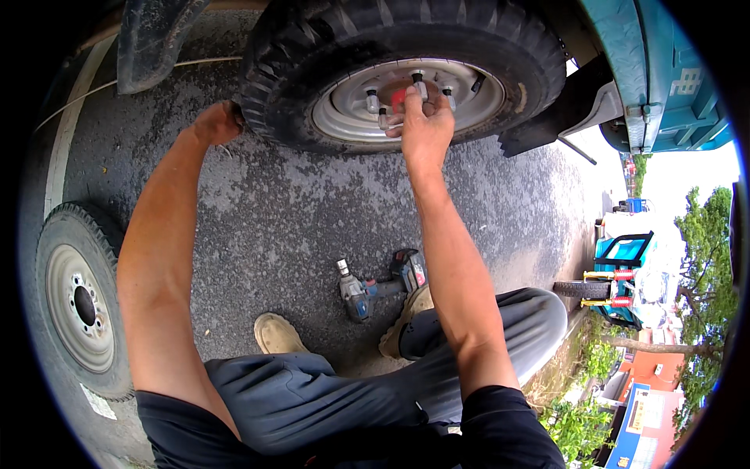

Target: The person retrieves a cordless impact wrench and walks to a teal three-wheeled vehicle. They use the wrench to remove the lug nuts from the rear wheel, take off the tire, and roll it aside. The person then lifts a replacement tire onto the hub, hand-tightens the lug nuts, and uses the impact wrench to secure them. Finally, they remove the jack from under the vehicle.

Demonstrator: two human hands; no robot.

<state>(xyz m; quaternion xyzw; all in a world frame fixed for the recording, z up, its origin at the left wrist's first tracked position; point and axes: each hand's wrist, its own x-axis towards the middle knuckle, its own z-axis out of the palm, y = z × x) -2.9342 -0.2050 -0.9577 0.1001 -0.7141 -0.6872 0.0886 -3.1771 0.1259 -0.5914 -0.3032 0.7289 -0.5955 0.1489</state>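
Note:
A mounted wheel with a black treaded tyre (pixel 277 94) and a pale metal rim (pixel 336 109) stands at the top, under a turquoise vehicle. My left hand (pixel 219 123) is closed against the tyre's left edge, its fingertips partly hidden there. At the hub my right hand (pixel 428 129) has thumb and fingers closed round a wheel nut (pixel 422 90) on one of the studs. Other wheel nuts (pixel 372 100) sit round the red hub centre (pixel 399 99). My palm and fingers cover part of the hub's lower side.
A cordless impact wrench (pixel 367 291) with a socket lies on the asphalt by my shoes (pixel 279 334). A spare wheel (pixel 78 301) is at the far left. The turquoise vehicle body (pixel 648 70) hangs at upper right, with a black mud flap (pixel 539 129) beside the tyre. A three-wheeler (pixel 617 281) stands farther right.

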